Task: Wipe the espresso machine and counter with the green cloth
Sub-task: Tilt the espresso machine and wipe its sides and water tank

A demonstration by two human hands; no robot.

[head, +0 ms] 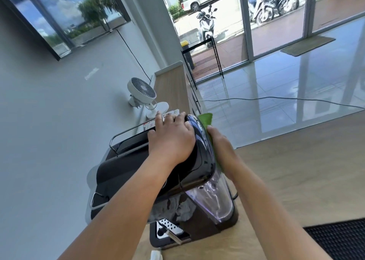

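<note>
On the wooden desk (296, 171) below my head camera stands the black espresso machine (126, 172), and I have both arms reaching out to it. My left grip (171, 137) lies flat on top of the machine near its far right edge, palm down, fingers straight and slightly spread, holding nothing. My right grip (221, 147) is laid against the machine's right side with its fingers stretched forward, pressing the green cloth (206, 119) between palm and casing; as far as I can see it does not curl round the cloth. The cloth runs along that side under the hand, and one corner sticks out past the fingertips at the far upper edge. A clear water tank (213, 200) sits at the machine's near right corner, just beside my right forearm, and a chrome rail (126, 133) edges the top on the wall side. Low at the near end I see the perforated metal drip tray (169, 225). Beyond the machine some printed papers (170, 112) lie on the desk, with a small white fan (142, 91) just behind them by the wall. A black ribbed mat (339, 240) shows at the lower right; I cannot tell whether it lies on the desk or the floor. A thin cable (276, 98) trails across the glossy tiles.
</note>
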